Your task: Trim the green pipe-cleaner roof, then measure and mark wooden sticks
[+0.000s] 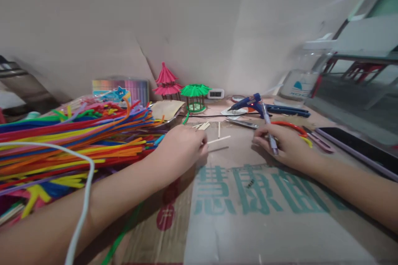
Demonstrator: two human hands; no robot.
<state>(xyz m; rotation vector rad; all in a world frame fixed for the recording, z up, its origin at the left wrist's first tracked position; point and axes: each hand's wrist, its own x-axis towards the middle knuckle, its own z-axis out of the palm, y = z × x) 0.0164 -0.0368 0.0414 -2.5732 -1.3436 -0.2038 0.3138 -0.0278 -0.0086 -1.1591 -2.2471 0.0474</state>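
Observation:
My left hand [185, 149] is closed in a pinch on a thin pale wooden stick [220, 139], which points right just above the board. Behind it, several short pale sticks [202, 126] lie on the surface, with one more loose stick [219, 130] apart from them. My right hand [284, 143] is closed around a clear-barrelled pen [269, 128], held upright and leaning a little. Farther back stand a small round model with a green fringed roof [195, 91] and a pink tiered one [166, 80].
Bundles of coloured pipe cleaners [77, 140] fill the left side, with a white cable [90, 174] across them. A blue glue gun [248, 102], scissors [320, 138] and a phone [360, 149] lie right. Markers [137, 91], a small digital clock [215, 93] and a clear jar [301, 78] stand behind.

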